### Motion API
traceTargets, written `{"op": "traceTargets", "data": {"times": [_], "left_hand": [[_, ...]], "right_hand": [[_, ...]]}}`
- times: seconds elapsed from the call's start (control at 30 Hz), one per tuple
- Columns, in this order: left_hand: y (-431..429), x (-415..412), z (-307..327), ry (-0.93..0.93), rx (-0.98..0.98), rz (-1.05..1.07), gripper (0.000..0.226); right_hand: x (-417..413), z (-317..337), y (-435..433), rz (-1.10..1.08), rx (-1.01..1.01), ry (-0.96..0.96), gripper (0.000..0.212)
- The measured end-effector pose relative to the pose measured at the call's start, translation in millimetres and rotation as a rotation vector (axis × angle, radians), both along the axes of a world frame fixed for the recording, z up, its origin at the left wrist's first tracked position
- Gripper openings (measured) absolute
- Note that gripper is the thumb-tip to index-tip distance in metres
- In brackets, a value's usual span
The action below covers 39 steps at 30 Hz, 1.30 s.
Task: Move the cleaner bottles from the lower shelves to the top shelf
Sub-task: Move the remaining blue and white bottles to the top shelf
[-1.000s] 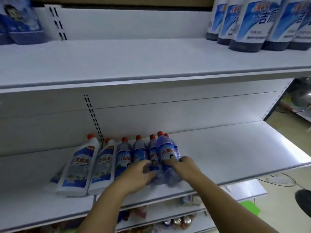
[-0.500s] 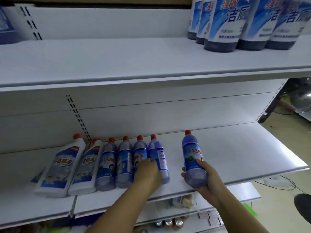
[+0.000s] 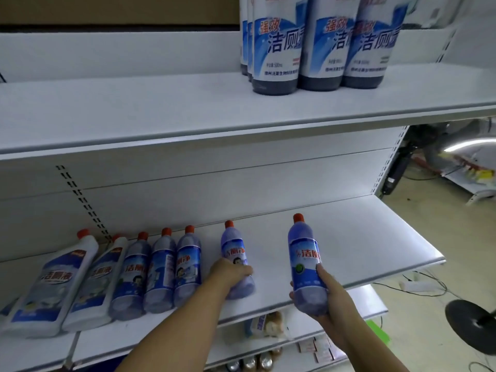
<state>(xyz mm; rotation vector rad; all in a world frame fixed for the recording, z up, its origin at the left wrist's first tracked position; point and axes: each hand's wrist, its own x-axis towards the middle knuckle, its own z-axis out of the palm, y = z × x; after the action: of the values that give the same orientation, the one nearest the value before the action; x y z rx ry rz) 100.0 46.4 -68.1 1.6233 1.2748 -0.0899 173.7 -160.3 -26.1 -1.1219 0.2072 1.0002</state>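
Head view: two bare arms reach to a white metal lower shelf (image 3: 362, 237); above it, a white metal top shelf (image 3: 134, 108) shows bare board left of its stock.
Right grip: the right hand (image 3: 328, 294) is clenched round the lower body of a translucent blue plastic cleaner bottle with an orange cap (image 3: 304, 260). The bottle is upright, with its base out past the lower shelf's front edge.
Left grip: the left hand (image 3: 229, 272) grasps a second blue orange-capped bottle (image 3: 233, 249) at mid-body, cap toward the back wall. I cannot tell whether it is lifted or resting on the lower shelf.
Waiting: three more blue bottles (image 3: 158, 272) lie side by side just to the left, and two white opaque angle-necked bottles (image 3: 51, 285) lie beyond them.
Top stock: tall bottles with blue-and-white labels and dark liquid (image 3: 276, 49) stand at the right of the top shelf.
Material: smooth moulded plastic, round in section, tapering to a narrow neck, with a glossy printed label round the middle.
Handling: the blue bottles look full, so they are probably fairly heavy for their size. The walls likely give a little when squeezed, and the label film may be slick.
Where to hold: round the body at or below the label, with the thumb opposite the fingers. The neck is thinner and looks less secure.
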Motion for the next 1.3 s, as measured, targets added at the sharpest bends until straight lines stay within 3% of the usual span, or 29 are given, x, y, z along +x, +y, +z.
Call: {"op": "traceTargets", "data": {"times": [0.1,0.37,0.47,0.57,0.63,0.77,0.97,1.07,1.23,1.3], "left_hand": [[-0.3,1.3,-2.5,-0.113,-0.101,0.078,0.050],[-35.7,-49.1,22.7,-0.493,-0.302,0.212,0.063],[-53.6,-85.6,44.4,-0.620,-0.244,0.246,0.080],[-69.4,-132.1,58.2,-0.683,-0.195,0.278,0.079],[-77.8,-165.0,65.5,-0.715,-0.152,0.310,0.082],[-87.6,-225.0,78.6,-0.768,-0.051,0.366,0.087],[-84.9,-295.7,105.2,-0.848,0.062,0.390,0.087],[-76.9,-333.8,111.5,-0.861,0.126,0.384,0.097],[-60.1,-406.6,124.6,-0.895,0.133,0.363,0.056],[-50.9,-433.0,134.7,-0.913,0.143,0.369,0.059]], "right_hand": [[5.3,1.8,-13.5,0.069,-0.060,-0.170,0.055],[-3.8,13.2,-28.5,0.327,0.026,-0.352,0.058],[-20.1,19.2,-16.8,0.434,0.091,-0.401,0.053],[-43.8,23.8,-1.7,0.519,0.147,-0.426,0.047],[-62.2,24.5,8.1,0.562,0.180,-0.436,0.056],[-102.2,25.4,24.0,0.652,0.246,-0.459,0.099],[-162.6,46.3,39.8,0.717,0.359,-0.505,0.094],[-203.3,57.4,51.6,0.729,0.362,-0.541,0.096],[-280.0,75.1,70.4,0.757,0.366,-0.572,0.100],[-306.2,84.6,76.0,0.757,0.371,-0.580,0.102]]}}
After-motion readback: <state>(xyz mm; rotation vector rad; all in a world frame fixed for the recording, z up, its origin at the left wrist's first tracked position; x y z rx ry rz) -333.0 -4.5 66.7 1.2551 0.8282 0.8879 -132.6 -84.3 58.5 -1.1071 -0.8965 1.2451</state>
